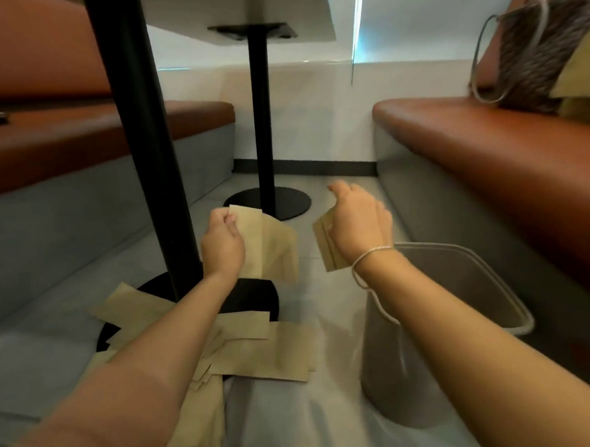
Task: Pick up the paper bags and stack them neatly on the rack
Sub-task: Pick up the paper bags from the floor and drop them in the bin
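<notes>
My left hand [221, 242] pinches the top corner of a flat brown paper bag [271, 248], holding it up above the floor. My right hand [358, 220] grips a small stack of folded paper bags [325, 245] beneath its palm, with the thumb stretched forward. Several more brown paper bags [259, 355] lie scattered on the grey floor under my forearms, some over a black round table base [256, 297]. No rack can be seen.
A grey fabric basket [460, 283] with a rope handle hangs from my right wrist. Black table poles [146, 145] [262, 122] stand ahead. Orange-cushioned benches [487, 145] flank the aisle, and a woven bag [537, 56] sits on the right bench.
</notes>
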`<state>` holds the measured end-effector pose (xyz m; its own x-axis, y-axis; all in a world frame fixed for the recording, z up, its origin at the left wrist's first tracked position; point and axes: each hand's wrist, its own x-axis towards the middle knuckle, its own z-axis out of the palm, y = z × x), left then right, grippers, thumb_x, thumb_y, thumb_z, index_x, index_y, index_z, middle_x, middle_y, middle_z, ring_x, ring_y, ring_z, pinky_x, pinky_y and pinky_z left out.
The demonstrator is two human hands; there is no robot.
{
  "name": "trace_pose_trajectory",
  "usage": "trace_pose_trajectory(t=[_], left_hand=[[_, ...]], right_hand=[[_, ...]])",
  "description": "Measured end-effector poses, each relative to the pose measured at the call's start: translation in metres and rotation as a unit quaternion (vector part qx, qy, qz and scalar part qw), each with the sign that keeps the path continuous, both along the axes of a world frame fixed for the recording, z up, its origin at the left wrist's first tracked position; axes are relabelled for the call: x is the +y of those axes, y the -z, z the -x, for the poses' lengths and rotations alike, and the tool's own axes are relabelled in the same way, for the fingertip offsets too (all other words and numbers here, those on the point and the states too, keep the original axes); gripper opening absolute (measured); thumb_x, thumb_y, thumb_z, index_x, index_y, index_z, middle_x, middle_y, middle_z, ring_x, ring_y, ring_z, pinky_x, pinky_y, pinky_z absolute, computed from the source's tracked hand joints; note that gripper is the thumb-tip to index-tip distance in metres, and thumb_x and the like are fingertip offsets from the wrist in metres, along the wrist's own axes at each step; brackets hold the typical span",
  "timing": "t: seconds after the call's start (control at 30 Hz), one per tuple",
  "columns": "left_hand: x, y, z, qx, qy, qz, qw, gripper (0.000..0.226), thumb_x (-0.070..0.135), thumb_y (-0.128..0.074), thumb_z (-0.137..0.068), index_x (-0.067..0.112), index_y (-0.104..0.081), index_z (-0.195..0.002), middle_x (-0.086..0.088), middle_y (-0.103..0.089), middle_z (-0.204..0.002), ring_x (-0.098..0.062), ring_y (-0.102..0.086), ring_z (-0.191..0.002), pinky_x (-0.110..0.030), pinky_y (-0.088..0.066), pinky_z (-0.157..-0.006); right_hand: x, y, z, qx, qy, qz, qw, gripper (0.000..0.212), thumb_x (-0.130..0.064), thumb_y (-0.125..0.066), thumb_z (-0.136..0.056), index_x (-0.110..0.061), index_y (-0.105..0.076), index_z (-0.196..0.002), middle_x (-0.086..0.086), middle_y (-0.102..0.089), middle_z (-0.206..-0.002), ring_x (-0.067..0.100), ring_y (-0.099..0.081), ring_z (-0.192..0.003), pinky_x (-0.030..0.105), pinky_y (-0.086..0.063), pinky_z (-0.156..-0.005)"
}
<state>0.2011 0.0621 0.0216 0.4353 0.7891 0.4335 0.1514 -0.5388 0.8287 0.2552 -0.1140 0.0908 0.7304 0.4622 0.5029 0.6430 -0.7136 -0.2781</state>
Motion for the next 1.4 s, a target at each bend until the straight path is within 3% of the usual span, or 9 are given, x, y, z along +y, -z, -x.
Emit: trace_pose_trajectory(t=[0.2, 0.33, 0.4, 0.47, 0.63, 0.77, 0.87, 1.03, 1.4], left_hand=[[-0.038, -0.040, -0.010, -0.097, 0.023, 0.024, 0.995, 0.026, 0.023, -0.032, -0.103, 0.009, -0.050, -0.113, 0.000, -0.053, -0.093, -0.010, -0.047, -0.079, -0.020, -0.035, -0.061], [-0.060, -0.057, -0.019, -0.133, 0.053, 0.035, 0.989, 0.026, 0.023, -0.033, -0.103, 0.008, -0.052, -0.114, 0.002, -0.053, -0.098, -0.012, -0.050, -0.090, -0.023, -0.037, -0.075], [-0.070, -0.064, -0.023, -0.142, 0.074, 0.066, 0.985, 0.025, 0.025, -0.034, -0.103, 0.011, -0.051, -0.114, 0.005, -0.053, -0.098, -0.011, -0.050, -0.090, -0.023, -0.038, -0.078], [-0.077, -0.067, -0.026, -0.149, 0.095, 0.099, 0.979, 0.025, 0.026, -0.034, -0.103, 0.012, -0.051, -0.116, 0.009, -0.052, -0.093, -0.008, -0.050, -0.087, -0.023, -0.039, -0.078], [-0.087, -0.065, -0.033, -0.155, 0.104, 0.131, 0.974, 0.026, 0.026, -0.035, -0.102, 0.011, -0.051, -0.117, 0.010, -0.052, -0.091, -0.008, -0.049, -0.089, -0.024, -0.039, -0.080], [-0.093, -0.056, -0.037, -0.105, 0.113, 0.129, 0.979, 0.028, 0.026, -0.036, -0.102, 0.010, -0.051, -0.120, 0.001, -0.055, -0.106, -0.014, -0.052, -0.096, -0.029, -0.044, -0.084], [-0.096, -0.047, -0.042, -0.035, 0.148, 0.159, 0.975, 0.029, 0.022, -0.044, -0.099, 0.015, -0.046, -0.127, -0.002, -0.059, -0.113, -0.017, -0.058, -0.095, -0.035, -0.054, -0.079], [-0.107, -0.027, -0.044, 0.145, 0.245, 0.118, 0.951, 0.051, 0.021, -0.054, -0.094, 0.012, -0.035, -0.140, -0.002, -0.054, -0.117, -0.022, -0.053, -0.113, -0.041, -0.043, -0.102], [-0.095, 0.003, -0.022, 0.317, 0.218, 0.041, 0.922, 0.038, 0.028, -0.053, -0.095, 0.014, -0.047, -0.131, -0.006, -0.050, -0.131, -0.023, -0.049, -0.119, -0.029, -0.039, -0.096]], right_hand=[[-0.055, -0.048, -0.023, -0.012, 0.120, 0.030, 0.992, 0.035, -0.003, -0.040, -0.090, -0.010, -0.057, -0.120, 0.017, -0.056, -0.122, 0.038, -0.053, -0.112, 0.039, -0.044, -0.087], [-0.079, -0.049, -0.034, 0.089, 0.160, 0.055, 0.981, 0.031, -0.009, -0.050, -0.089, -0.008, -0.057, -0.119, 0.017, -0.057, -0.123, 0.035, -0.054, -0.112, 0.036, -0.044, -0.087], [-0.085, -0.042, -0.039, 0.158, 0.129, 0.046, 0.978, 0.043, -0.026, -0.063, -0.086, -0.008, -0.052, -0.123, 0.015, -0.056, -0.127, 0.032, -0.054, -0.114, 0.036, -0.045, -0.089], [-0.090, -0.035, -0.040, 0.259, 0.066, -0.016, 0.964, 0.068, -0.043, -0.067, -0.082, -0.006, -0.042, -0.134, 0.011, -0.050, -0.135, 0.028, -0.050, -0.119, 0.035, -0.041, -0.096], [-0.099, -0.020, -0.044, 0.420, -0.051, -0.258, 0.869, 0.050, -0.038, -0.069, -0.081, -0.012, -0.050, -0.120, 0.000, -0.062, -0.109, 0.020, -0.060, -0.092, 0.035, -0.047, -0.078], [-0.106, -0.025, -0.055, 0.363, -0.017, -0.319, 0.875, 0.018, -0.010, -0.061, -0.086, -0.014, -0.058, -0.103, 0.008, -0.066, -0.105, 0.019, -0.061, -0.076, 0.031, -0.053, -0.063], [-0.114, -0.039, -0.059, 0.278, 0.046, -0.304, 0.910, 0.028, -0.002, -0.048, -0.085, -0.022, -0.063, -0.098, 0.005, -0.065, -0.102, 0.023, -0.063, -0.077, 0.029, -0.056, -0.051], [-0.122, -0.058, -0.050, 0.137, 0.125, -0.227, 0.956, 0.040, -0.003, -0.046, -0.085, -0.025, -0.065, -0.112, 0.006, -0.063, -0.113, 0.030, -0.057, -0.106, 0.035, -0.047, -0.090], [-0.086, -0.011, -0.039, 0.110, 0.145, 0.005, 0.983, 0.028, -0.009, -0.049, -0.090, -0.011, -0.061, -0.115, 0.015, -0.062, -0.114, 0.033, -0.058, -0.106, 0.037, -0.048, -0.084]])
